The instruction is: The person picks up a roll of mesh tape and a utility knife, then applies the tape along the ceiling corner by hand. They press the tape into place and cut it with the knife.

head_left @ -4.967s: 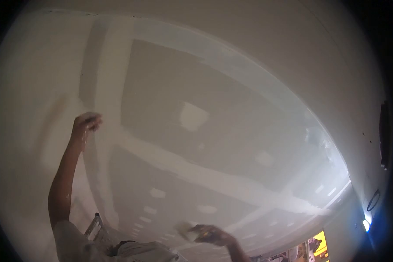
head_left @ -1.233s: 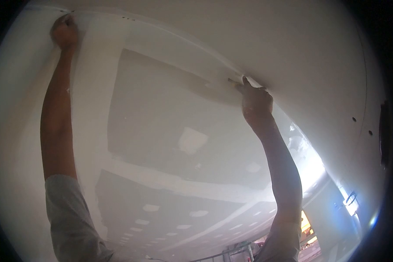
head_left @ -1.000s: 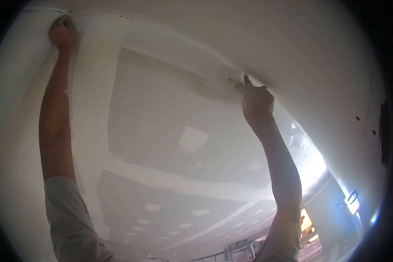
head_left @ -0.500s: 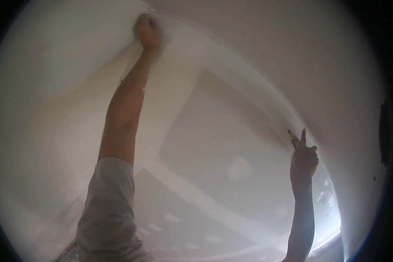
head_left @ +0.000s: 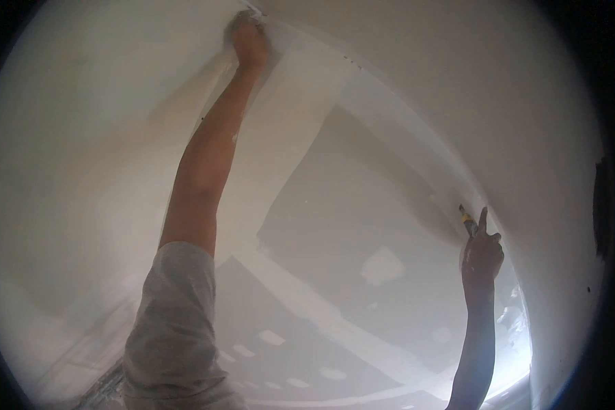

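Observation:
At the top of the view my left hand [head_left: 251, 44] is raised to the corner line between two white-grey surfaces. Its fingers are curled closed right at that line, and what they may hold is hidden. Lower on the right, my right hand [head_left: 482, 256] grips a slim tool with a dark handle, a yellow band and a dark narrow tip [head_left: 468, 220]. One finger of that hand points up along the curved corner seam [head_left: 451, 150]. The tool's tip points up and left, close over the plasterboard.
Grey plasterboard [head_left: 348, 184] with pale filler bands [head_left: 307, 301] and several pale patches [head_left: 383, 265] spreads between my arms. A plain surface [head_left: 526, 137] curves away at right. Bright light falls at lower right, and a dark shape [head_left: 600, 208] sits at the right edge.
My left hand has shifted slightly right and up along the corner. My right hand, still gripping the tool, appears a little further right and lower. The view has shifted slightly.

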Motion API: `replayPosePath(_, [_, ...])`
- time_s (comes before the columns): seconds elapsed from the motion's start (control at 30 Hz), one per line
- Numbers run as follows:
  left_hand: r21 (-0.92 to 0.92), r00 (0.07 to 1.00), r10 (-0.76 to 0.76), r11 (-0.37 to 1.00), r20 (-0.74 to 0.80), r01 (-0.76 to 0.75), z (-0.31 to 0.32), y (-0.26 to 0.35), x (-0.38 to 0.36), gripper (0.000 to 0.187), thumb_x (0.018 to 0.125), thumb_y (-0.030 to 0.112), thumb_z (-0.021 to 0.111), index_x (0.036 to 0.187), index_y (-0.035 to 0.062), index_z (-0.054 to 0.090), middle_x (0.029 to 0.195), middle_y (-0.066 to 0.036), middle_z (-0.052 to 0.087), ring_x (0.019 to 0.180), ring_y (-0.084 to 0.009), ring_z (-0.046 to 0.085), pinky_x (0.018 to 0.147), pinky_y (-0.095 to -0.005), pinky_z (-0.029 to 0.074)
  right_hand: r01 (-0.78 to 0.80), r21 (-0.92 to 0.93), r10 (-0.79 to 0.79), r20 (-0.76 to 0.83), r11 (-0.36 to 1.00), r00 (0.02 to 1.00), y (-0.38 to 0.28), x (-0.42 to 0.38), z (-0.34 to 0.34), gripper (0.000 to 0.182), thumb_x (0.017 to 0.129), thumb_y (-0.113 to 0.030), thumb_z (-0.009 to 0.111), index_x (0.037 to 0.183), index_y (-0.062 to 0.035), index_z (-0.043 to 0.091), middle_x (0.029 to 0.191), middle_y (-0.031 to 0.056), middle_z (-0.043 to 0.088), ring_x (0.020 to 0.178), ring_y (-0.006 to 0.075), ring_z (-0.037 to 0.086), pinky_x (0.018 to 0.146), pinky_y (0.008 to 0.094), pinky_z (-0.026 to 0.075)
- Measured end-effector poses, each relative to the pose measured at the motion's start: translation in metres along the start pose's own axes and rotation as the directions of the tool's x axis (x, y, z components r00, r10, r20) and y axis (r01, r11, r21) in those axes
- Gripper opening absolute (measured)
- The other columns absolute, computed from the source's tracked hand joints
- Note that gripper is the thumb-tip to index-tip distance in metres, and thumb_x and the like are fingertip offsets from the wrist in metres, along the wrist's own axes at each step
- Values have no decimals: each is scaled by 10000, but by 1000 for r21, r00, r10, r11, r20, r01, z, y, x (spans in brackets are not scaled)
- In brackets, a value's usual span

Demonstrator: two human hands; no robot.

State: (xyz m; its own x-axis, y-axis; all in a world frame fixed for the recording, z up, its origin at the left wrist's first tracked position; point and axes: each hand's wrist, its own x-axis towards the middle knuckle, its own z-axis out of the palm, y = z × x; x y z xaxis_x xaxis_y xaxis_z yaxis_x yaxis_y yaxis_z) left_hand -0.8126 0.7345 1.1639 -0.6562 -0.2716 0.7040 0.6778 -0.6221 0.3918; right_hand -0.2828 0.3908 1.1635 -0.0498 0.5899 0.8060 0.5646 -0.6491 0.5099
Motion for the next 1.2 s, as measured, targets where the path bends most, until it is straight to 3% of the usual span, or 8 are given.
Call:
replayPosePath(0.1, [-99,996,-93,991,-19,90,50,125,-97,175,865,38,618,1023,-23,660,1097,-238,655,1058,-421,609,914,-491,473,21,64,-22,28,998,999,117,-18,117,728,950,-177,681,1573,-126,308,926,245,670,732,247,715,629,339,622])
replayPosePath(0.27, [-15,987,-66,998,147,69,54,135,-124,191,861,161,729,965,2,715,829,-137,704,787,-280,689,766,-397,540,35,118,-45,84,992,995,147,-31,148,764,929,-168,711,1577,-155,306,1004,286,650,792,282,718,707,357,632])
replayPosePath(0.43, [-74,984,-59,995,166,72,26,155,-116,160,840,160,661,893,17,709,851,-189,698,834,-391,664,839,-503,497,136,398,-106,-95,907,990,170,-44,188,659,942,-153,661,1538,-261,404,1041,193,577,926,300,652,819,406,581])
replayPosePath(0.6, [88,944,315,948,-99,-307,46,126,-113,80,786,56,665,809,35,592,740,-138,621,720,-305,586,712,-518,449,334,151,-311,-154,931,938,200,-67,184,709,868,-73,703,1494,-309,469,1082,192,570,1035,342,604,948,445,528])
replayPosePath(0.8, [-91,988,-103,989,112,114,28,162,-115,50,791,-19,592,808,27,598,763,-175,613,758,-370,579,736,-501,450,411,206,-394,-120,888,911,217,-66,168,717,832,-35,710,1449,-352,526,1175,215,611,1093,363,627,968,456,521])
replayPosePath(0.87, [105,999,29,994,19,-31,32,153,-119,95,825,-1,583,881,14,658,933,-214,665,942,-388,609,855,-497,468,507,154,-492,-127,848,861,225,-69,173,695,854,-58,692,1449,-373,520,1158,213,613,1059,347,648,970,472,539])
replayPosePath(0.93, [45,978,202,978,51,-204,29,151,-113,147,790,132,759,900,39,732,818,-102,735,729,-236,696,730,-367,552,574,77,-565,-115,815,817,234,-70,173,684,892,-94,671,1474,-396,478,1150,234,611,1041,343,674,984,493,561])
replayPosePath(1.2, [124,987,80,988,139,-97,20,170,-115,236,804,136,705,991,-6,725,927,-149,748,875,-287,724,840,-375,547,592,451,-561,-217,668,799,250,-106,161,797,684,34,817,1368,-325,619,1142,115,532,994,256,607,878,395,588])
